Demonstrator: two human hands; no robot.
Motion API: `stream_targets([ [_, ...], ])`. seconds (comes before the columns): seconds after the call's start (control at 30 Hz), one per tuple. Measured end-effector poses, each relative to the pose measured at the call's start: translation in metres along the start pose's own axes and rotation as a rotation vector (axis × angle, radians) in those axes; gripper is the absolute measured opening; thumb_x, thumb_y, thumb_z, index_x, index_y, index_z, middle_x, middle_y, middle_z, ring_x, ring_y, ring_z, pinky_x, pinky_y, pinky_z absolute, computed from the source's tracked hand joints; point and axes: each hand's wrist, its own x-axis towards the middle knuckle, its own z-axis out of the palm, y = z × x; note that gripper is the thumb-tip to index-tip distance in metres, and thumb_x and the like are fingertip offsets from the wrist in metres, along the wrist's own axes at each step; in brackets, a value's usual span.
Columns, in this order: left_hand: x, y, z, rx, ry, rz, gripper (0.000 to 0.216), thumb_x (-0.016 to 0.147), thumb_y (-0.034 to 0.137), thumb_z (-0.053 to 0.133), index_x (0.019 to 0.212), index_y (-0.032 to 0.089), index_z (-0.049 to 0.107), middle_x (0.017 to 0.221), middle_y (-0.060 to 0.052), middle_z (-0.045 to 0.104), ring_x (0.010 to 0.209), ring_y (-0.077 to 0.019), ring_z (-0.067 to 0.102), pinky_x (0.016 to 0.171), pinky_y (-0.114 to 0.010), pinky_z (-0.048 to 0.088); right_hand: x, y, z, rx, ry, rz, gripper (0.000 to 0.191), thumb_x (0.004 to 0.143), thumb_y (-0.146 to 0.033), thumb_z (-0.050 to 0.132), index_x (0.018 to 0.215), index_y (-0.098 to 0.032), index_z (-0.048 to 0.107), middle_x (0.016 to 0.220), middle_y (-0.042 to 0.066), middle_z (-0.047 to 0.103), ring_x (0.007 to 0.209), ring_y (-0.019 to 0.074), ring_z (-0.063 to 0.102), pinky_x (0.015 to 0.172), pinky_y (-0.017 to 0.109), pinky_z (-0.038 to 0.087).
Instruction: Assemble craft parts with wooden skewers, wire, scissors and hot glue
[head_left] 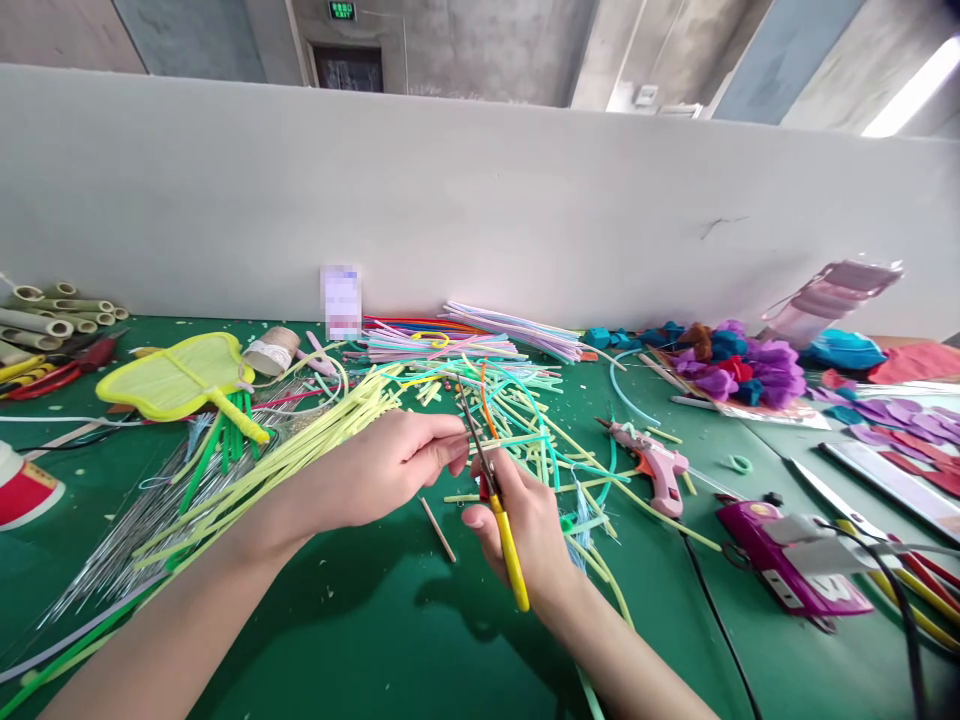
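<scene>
My right hand [529, 515] is closed around a pair of scissors [510, 560] with yellow handles, their dark narrow blades pointing up and away. Close by on the left, my left hand [386, 465] is pinched, its fingertips beside the blades. A short pale green pipe cleaner [517, 441] runs from these fingertips behind the blades to the right; its held end is hidden. Beneath and beyond the hands lies a tangle of cut pipe cleaners [540, 405]. A long yellow-green bundle of pipe cleaners [322, 430] passes behind my left wrist.
On the right lie a pink glue gun [660, 465], a purple power strip [787, 560] with cables and large scissors [832, 495]. A yellow butterfly-shaped piece [176, 380], metal wires [135, 530] and a red-white cup [26, 490] are left. A white partition [450, 200] closes the back.
</scene>
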Motion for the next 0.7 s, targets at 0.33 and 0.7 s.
stream_targets([
  [0.33,-0.006,0.007,0.01,0.088,0.066,-0.015,0.031,0.101,0.034,0.038,0.081,0.022,0.058,0.07,0.003,0.059,0.062,-0.0134,0.052,0.059,-0.025,0.037,0.001,0.002,-0.002,-0.067,-0.029,-0.024,0.048,0.101,-0.059,0.034,0.081,-0.019,0.052,0.061,-0.001,0.052,0.049,0.0125,0.043,0.05,0.023,0.034],
  [0.7,-0.006,0.017,0.014,0.207,0.092,-0.006,0.036,0.1,0.034,0.04,0.068,0.021,0.048,0.056,0.004,0.05,0.05,-0.0125,0.038,0.051,-0.027,0.026,0.0,-0.005,-0.003,-0.024,0.005,0.043,0.051,0.102,-0.057,0.031,0.076,-0.021,0.055,0.05,-0.003,0.05,0.037,0.0109,0.042,0.044,0.022,0.031],
])
